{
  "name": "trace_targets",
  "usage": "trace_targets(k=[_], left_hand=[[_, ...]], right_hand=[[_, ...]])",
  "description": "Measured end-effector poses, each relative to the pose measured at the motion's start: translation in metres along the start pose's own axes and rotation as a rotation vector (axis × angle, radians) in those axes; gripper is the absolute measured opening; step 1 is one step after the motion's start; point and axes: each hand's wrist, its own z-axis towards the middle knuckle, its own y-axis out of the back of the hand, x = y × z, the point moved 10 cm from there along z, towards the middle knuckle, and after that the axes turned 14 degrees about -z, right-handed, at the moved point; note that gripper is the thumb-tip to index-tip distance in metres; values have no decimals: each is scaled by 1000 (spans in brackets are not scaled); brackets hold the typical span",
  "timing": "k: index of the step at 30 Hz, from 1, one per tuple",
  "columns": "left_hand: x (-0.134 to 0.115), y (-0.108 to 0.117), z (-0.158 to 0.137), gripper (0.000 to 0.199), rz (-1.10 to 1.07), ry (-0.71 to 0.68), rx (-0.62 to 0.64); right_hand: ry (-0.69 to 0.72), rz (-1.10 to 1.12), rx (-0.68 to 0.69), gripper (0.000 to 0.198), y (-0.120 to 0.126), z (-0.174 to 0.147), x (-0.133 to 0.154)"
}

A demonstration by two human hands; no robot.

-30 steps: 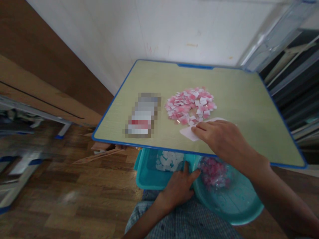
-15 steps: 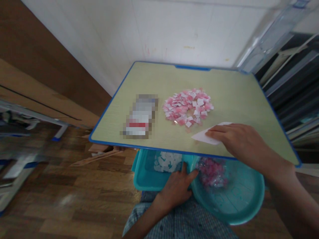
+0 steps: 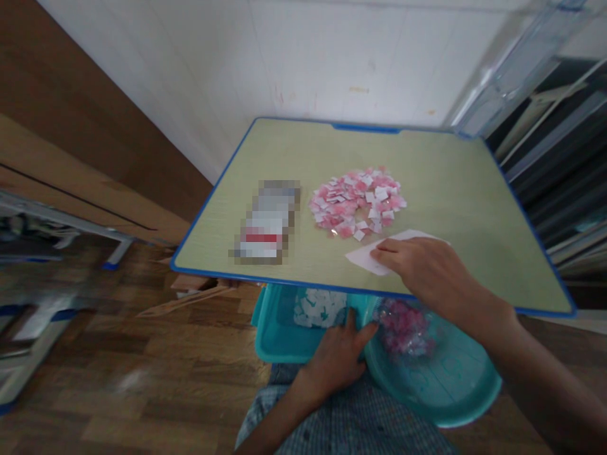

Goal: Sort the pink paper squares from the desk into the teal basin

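My right hand (image 3: 427, 259) is closed on a white sheet of paper (image 3: 363, 256), its fingers pressing it against the pale yellow board (image 3: 455, 183) near the front edge. Just beyond the paper lies a loose heap of small pink and white squares (image 3: 348, 199). Below the board, my left hand (image 3: 339, 354) grips where the rims of a rectangular teal tub and a round teal basin (image 3: 486, 395) meet. White pieces (image 3: 322, 308) lie in the rectangular tub (image 3: 279, 344). A clear plastic bag of pink pieces (image 3: 405, 325) is in the round basin.
A phone-like blurred object (image 3: 268, 221) lies at the board's left. A white wall (image 3: 332, 63) stands behind the board. A clear plastic container (image 3: 512, 76) leans at the back right corner, beside dark stacked panels (image 3: 569, 145). Wooden scraps (image 3: 190, 297) lie on the floor.
My right hand has slid the paper left along the board, closer to the front of the pink heap. My left hand has stayed in place.
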Motion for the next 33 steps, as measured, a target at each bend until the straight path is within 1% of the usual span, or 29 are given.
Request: trace_targets(k=[3,6,10,12,15,21,25,28,33], left_hand=[[-1,1,0,62,-10,-3,-1],[0,2,-1,58,-8,5,-8],[0,1,0,61,-23,-4,-3],[0,0,1,64,-28,-15,-2],[1,0,1,64,-27,-10,-7],[2,-2,0,64,-23,11,21],[2,-1,0,64,-22,34,35],[2,-1,0,65,-23,31,37],[2,-2,0,65,-33,25,44]], right_hand=[[3,85,-10,32,-13,-20,-22],[-19,135,17,32,-23,-37,-43],[-30,114,19,40,-18,-45,-53],[-45,73,30,45,-13,-40,-52],[-51,11,38,47,-6,-25,-41],[9,-59,-38,35,11,11,0],[90,-58,-53,22,12,21,21],[89,-19,-53,22,10,13,16],[87,90,-62,30,0,-21,-14]])
